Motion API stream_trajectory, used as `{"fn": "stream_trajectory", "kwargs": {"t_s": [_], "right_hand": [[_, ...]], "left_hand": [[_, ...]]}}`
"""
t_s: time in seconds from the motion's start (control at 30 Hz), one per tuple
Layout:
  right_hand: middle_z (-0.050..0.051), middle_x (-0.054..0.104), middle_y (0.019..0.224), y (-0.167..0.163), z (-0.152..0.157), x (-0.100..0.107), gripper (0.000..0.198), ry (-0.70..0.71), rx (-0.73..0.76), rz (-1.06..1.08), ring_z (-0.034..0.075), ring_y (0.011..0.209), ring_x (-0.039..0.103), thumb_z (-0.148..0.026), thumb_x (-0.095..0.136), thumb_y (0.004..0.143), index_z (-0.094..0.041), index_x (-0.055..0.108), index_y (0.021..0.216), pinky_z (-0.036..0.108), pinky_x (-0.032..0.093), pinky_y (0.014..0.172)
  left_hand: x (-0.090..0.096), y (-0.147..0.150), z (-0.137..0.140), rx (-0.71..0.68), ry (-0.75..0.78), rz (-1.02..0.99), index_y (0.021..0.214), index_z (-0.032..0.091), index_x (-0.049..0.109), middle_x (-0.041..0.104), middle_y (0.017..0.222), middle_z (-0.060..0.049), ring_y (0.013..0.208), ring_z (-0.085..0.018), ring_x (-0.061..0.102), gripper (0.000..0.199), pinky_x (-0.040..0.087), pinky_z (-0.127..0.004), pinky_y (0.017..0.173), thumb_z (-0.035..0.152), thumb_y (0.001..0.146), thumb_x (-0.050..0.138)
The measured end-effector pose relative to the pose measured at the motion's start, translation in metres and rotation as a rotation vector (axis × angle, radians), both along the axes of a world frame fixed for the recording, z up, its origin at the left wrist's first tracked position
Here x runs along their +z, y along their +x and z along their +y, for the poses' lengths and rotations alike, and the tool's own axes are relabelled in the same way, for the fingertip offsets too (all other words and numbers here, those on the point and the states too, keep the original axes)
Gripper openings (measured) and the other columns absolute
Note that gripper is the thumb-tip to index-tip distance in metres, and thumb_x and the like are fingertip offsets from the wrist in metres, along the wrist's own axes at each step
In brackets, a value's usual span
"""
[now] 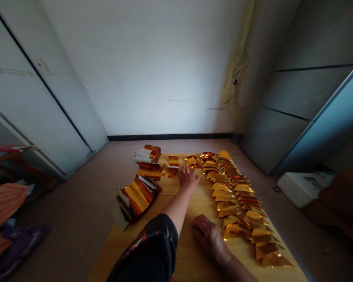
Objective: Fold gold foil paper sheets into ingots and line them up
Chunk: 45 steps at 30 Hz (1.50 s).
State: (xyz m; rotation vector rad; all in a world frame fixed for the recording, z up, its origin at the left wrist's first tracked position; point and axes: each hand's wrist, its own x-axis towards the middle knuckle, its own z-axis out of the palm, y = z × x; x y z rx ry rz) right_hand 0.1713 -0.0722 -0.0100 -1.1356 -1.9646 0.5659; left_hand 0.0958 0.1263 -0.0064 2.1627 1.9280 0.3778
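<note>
My left hand (189,178) reaches out over the wooden table with its fingers spread. Its fingertips are beside the folded gold foil pieces (191,159) near the table's far edge; whether they touch is hard to tell. To its left lie a few gold foil sheets (169,171). My right hand (210,237) rests closer to me on the tabletop (191,209), fingers curled in, with nothing visible in them. Just right of it run long overlapping rows of folded gold foil pieces (226,192).
Stacks of gold foil paper (139,196) lie along the table's left side, with another curled stack (148,154) behind. A white box (297,188) stands on the floor at right. Grey cabinets (294,102) and a white wall (159,74) surround the table.
</note>
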Motion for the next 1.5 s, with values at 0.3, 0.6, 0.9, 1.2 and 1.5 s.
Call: {"fn": "stream_trajectory", "kwargs": {"t_s": [0.3,0.6,0.9,1.2,1.5], "right_hand": [[0.004,0.059,0.080,0.000,0.000,-0.001,0.017,-0.016,-0.007,0.000,0.014,0.076,0.057,-0.010,0.044,0.087,-0.019,0.058,0.084,0.024,0.045,0.068],[0.004,0.061,0.079,0.004,0.002,0.003,0.017,-0.011,-0.029,0.054,0.015,0.074,0.059,-0.014,0.044,0.086,-0.019,0.060,0.083,0.024,0.048,0.067],[0.006,0.064,0.076,0.006,0.007,0.004,0.018,-0.003,-0.046,0.079,0.017,0.071,0.062,-0.021,0.046,0.084,-0.019,0.063,0.078,0.027,0.050,0.065],[0.006,0.065,0.076,0.007,0.007,0.003,0.018,-0.001,-0.056,0.066,0.017,0.072,0.062,-0.022,0.046,0.083,-0.018,0.063,0.077,0.027,0.050,0.065],[0.005,0.065,0.076,0.006,0.006,0.004,0.018,-0.001,-0.067,0.065,0.017,0.071,0.061,-0.022,0.047,0.083,-0.018,0.064,0.076,0.027,0.049,0.065]], "left_hand": [[0.000,0.001,-0.003,0.012,0.045,-0.004,0.133,0.037,0.045,0.026,0.152,-0.003,0.138,-0.034,0.020,0.053,0.023,-0.051,0.108,0.051,0.082,0.049],[0.006,-0.018,-0.055,-0.183,0.150,-0.105,0.130,0.027,0.050,0.040,0.142,-0.009,0.132,-0.028,0.033,0.047,0.030,-0.042,0.108,0.037,0.084,0.052],[0.050,-0.107,-0.131,-0.070,0.231,-0.050,0.087,0.022,0.066,0.066,0.089,-0.005,0.089,-0.017,0.059,0.022,0.044,-0.025,0.083,0.024,0.089,0.044],[0.075,-0.166,-0.126,0.301,0.259,0.177,0.090,0.017,0.062,0.062,0.099,-0.010,0.097,-0.024,0.057,0.025,0.046,-0.033,0.081,0.041,0.080,0.059],[0.060,-0.164,-0.115,0.384,0.231,0.072,0.108,0.017,0.048,0.061,0.104,-0.011,0.093,-0.022,0.062,0.037,0.047,-0.028,0.075,0.036,0.079,0.061]]}}
